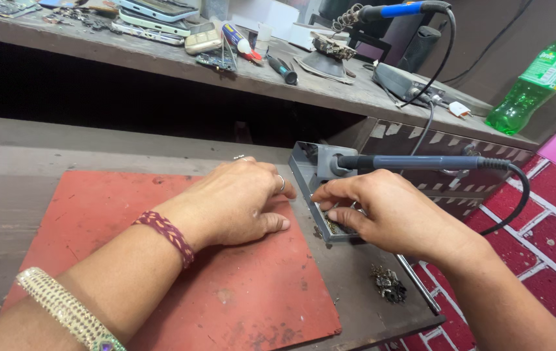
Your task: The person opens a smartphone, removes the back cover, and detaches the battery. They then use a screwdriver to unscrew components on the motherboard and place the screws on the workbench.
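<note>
Where the red mat ends, the left hand, curled and holding nothing, rests beside the grey iron stand. The right hand pinches the stand's tray edge; its soldering iron lies above. Behind: shelf, green bottle.

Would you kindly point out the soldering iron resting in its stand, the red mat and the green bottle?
soldering iron [414, 162], head view, middle of its blue handle.
red mat [96, 208], head view, bare upper left part.
green bottle [518, 107], head view, lower body.
</note>
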